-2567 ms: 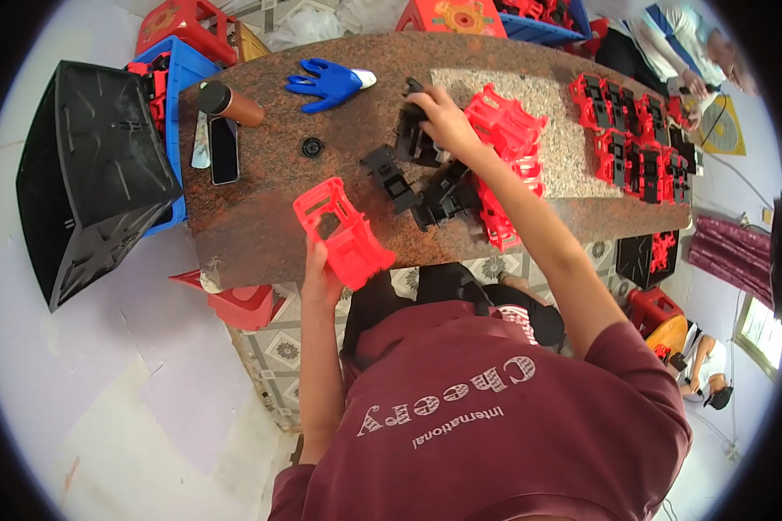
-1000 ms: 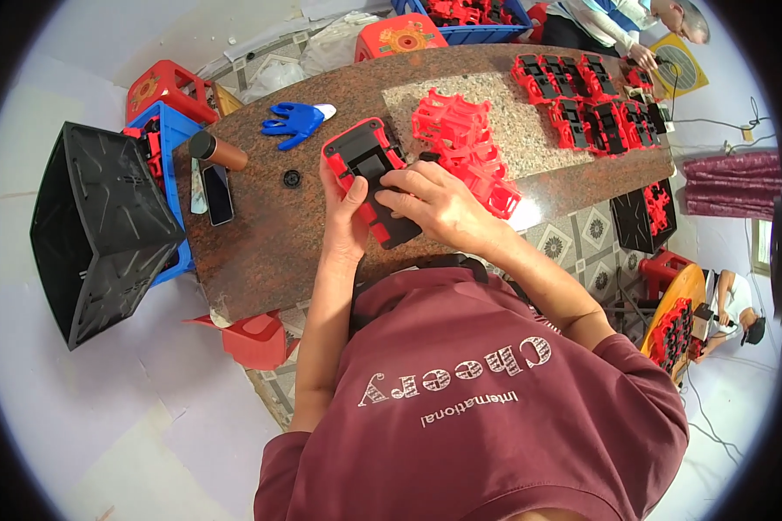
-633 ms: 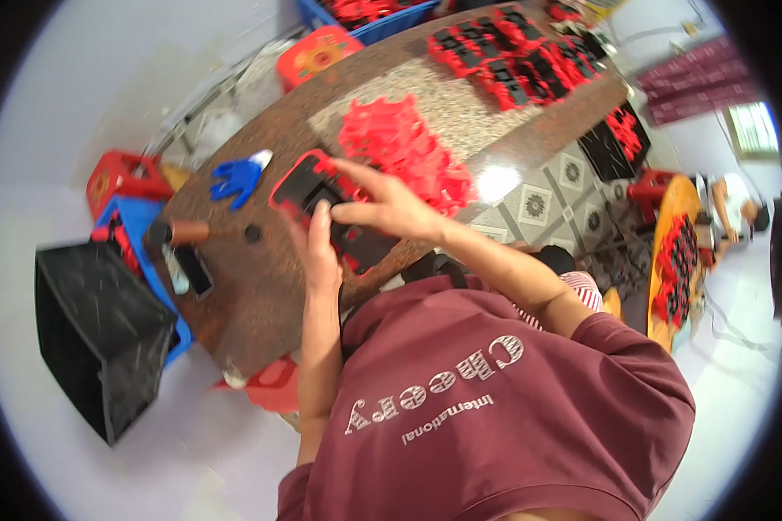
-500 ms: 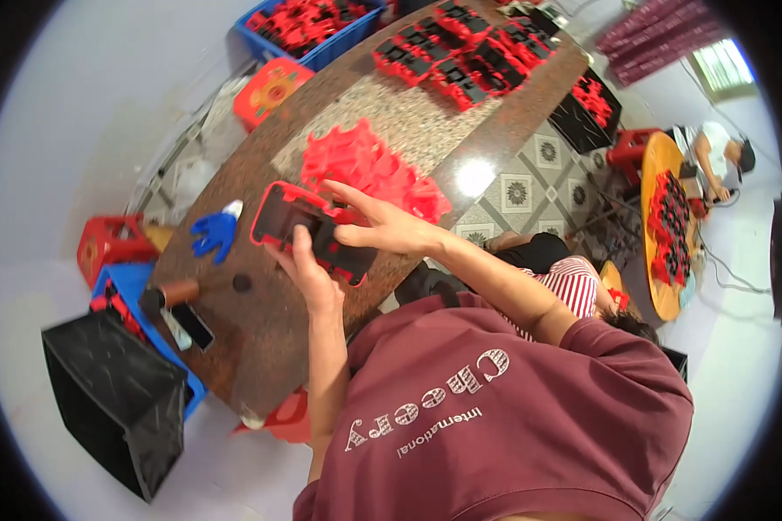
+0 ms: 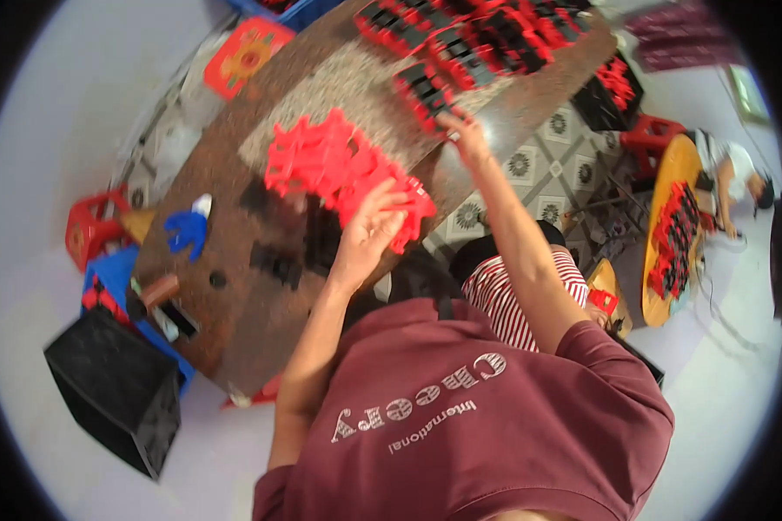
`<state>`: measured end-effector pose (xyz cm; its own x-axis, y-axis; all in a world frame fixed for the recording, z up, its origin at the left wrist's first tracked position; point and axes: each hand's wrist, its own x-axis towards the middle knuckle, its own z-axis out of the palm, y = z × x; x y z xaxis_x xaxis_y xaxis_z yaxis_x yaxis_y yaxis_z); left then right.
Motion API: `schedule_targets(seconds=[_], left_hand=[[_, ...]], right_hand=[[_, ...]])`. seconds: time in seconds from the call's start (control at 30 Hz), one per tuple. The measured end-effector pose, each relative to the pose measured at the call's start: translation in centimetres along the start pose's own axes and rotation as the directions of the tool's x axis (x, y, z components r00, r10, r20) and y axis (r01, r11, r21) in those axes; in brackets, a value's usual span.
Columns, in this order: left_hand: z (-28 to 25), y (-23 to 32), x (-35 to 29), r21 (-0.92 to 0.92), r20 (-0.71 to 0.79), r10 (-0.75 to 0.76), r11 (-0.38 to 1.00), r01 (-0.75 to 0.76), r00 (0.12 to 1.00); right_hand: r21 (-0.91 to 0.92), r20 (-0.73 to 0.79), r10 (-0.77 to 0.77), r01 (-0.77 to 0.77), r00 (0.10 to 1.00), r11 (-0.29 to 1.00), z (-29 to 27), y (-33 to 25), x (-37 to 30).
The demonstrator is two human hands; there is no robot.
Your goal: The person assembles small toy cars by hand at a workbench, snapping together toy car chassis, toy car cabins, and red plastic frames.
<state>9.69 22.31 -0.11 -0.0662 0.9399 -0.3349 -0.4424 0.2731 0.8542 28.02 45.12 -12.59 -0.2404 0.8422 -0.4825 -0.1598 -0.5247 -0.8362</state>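
Observation:
My right hand is stretched forward, its fingers on the near end of a red-and-black plastic housing at the near edge of the rows. Motion blurs it, but the fingertips appear closed on that end. My left hand is at the near end of a pile of red plastic frames, thumb and fingers apart over the frames. Its fingertips seem to touch them; no hold on one is visible. Beside the pile, close to my left wrist, lie black plastic parts.
Rows of red-and-black housings cover the far table. On the left lie a blue glove, a brown roll and a phone. A black bin stands by the table's left end. A person in stripes is at my right.
The red-and-black housing has gone from between my hands to the rows, with my right hand reaching after it. My left hand has shifted right to the red pile.

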Motion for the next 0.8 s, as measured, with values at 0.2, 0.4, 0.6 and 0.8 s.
schedule_targets(seconds=[0.2,0.4,0.6,0.8], left_hand=[[-4.5,-3.1,-9.5,0.056,-0.236,-0.22,0.969,0.239,0.947],[-11.7,-6.2,-12.7,-0.02,-0.803,-0.155,0.972,0.233,0.575],[-12.5,-4.7,-8.8,0.003,-0.727,-0.097,0.989,0.145,0.68],[-9.3,-2.4,-5.2,0.032,-0.689,0.004,0.999,0.026,0.724]], right_hand=[[0.208,-0.098,-0.113,0.131,0.989,0.969,-4.1,2.2,8.6],[-0.193,-0.445,-0.344,0.286,0.827,0.938,5.1,1.7,-0.7],[-0.564,0.772,-0.366,0.826,0.519,-0.018,18.5,1.4,-6.1],[-0.92,0.343,-0.489,0.392,0.802,-0.003,18.4,2.9,1.6]])
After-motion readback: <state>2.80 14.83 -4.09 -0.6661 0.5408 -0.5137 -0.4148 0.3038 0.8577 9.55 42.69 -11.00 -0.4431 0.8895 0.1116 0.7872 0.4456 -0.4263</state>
